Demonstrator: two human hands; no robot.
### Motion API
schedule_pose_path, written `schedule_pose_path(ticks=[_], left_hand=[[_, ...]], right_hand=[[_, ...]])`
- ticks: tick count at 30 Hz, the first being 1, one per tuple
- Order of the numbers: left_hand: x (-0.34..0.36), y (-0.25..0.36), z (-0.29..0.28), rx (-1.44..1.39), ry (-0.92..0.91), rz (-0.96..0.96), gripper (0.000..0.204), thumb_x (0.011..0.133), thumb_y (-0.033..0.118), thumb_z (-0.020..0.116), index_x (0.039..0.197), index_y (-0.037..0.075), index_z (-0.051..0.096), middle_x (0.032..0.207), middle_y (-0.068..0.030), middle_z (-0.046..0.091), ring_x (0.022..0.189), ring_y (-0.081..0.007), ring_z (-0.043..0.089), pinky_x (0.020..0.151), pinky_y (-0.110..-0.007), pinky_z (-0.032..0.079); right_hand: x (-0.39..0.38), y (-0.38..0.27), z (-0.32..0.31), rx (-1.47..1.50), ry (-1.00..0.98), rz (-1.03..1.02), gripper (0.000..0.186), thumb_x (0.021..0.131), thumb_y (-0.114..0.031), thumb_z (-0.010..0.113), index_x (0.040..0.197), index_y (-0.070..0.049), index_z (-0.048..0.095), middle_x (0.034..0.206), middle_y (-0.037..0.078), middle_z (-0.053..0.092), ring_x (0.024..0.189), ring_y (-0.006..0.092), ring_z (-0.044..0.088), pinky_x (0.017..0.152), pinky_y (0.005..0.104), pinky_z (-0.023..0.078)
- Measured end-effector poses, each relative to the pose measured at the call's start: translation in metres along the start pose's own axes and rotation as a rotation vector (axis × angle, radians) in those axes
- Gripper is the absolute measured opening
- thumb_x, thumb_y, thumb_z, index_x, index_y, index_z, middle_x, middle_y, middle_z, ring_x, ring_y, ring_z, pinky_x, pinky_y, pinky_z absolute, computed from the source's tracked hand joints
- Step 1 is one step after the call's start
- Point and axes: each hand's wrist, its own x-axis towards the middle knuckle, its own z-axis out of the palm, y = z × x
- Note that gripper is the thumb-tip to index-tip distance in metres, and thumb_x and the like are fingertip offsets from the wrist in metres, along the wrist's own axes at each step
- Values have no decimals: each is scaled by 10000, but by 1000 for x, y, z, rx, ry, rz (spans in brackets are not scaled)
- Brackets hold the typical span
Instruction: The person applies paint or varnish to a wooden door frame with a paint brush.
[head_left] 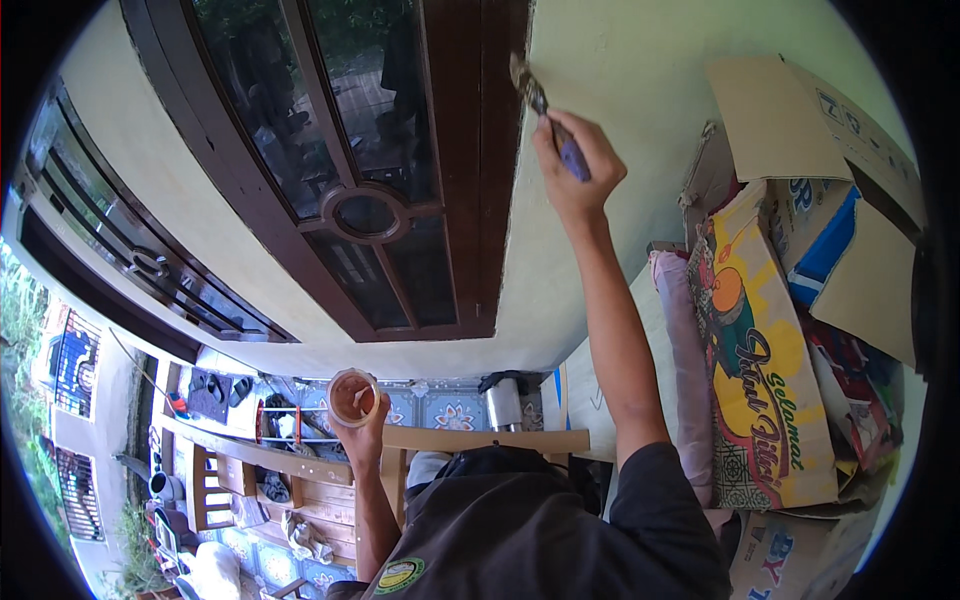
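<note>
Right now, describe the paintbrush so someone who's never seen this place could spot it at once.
Find the large dark brown window frame and follow its right edge toward the top, where it borders the pale wall. There the right hand grips the paintbrush, bristles up. Its slim shape and purple handle set it apart from the round cup in the left hand.

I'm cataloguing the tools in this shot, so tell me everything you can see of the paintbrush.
The paintbrush has a purple handle, a dark, smeared-looking middle section and a short, brownish bristle head. It slants toward the picture's upper left, its handle gripped in the right hand. The bristles show at the right edge of the dark brown window frame, next to the pale wall; whether they touch either is unclear, as is the handle's material.
</note>
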Motion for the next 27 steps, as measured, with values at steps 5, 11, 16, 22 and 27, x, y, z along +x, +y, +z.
schedule_pose_path(ticks=[5, 11, 16, 22, 27], left_hand=[[4, -10, -1, 40, -28, 64, 475, 769, 12, 753, 1187, 31, 527, 1076, -77, 595, 975, -167, 607, 881, -302, 514], [10, -4, 7, 51, -28, 95, 450, 768, 44, 779, 1158, 30, 554, 1045, -77, 609, 932, -162, 616, 832, -299, 532], [10, 5, 14, 19, -60, 57, 432, 774, 39, 775, 1146, 17, 556, 1028, -84, 611, 890, -158, 618, 742, -271, 544], [9, -4, 6, 10, -80, 53, 404, 783, 8, 747, 1141, 9, 560, 1050, -92, 610, 910, -166, 620, 774, -288, 547], [6, 1, 5, 42, -39, 62, 422, 774, 11, 754, 1151, 4, 566, 1069, -97, 617, 959, -171, 616, 879, -318, 525]], right_hand=[[-18, -16, -16, 49, -22, 135, 176, 744, 0, 774, 906, -6, 705, 788, 101, 688, 673, 163, 671, 626, 260, 525], [40, -14, 4, 57, 97, -65, 175, 744, -16, 782, 900, -8, 703, 777, 98, 683, 658, 169, 664, 615, 265, 522], [7, 0, 5, 34, 29, -61, 190, 739, -28, 785, 907, -33, 696, 792, 103, 680, 660, 203, 666, 605, 280, 524], [-92, -8, -21, -2, -87, 156, 191, 739, 0, 771, 913, -27, 696, 806, 109, 686, 679, 195, 677, 627, 285, 538], [-101, -18, -27, -31, -89, 201, 210, 739, -5, 777, 927, -30, 686, 841, 113, 689, 704, 220, 689, 616, 303, 551]])
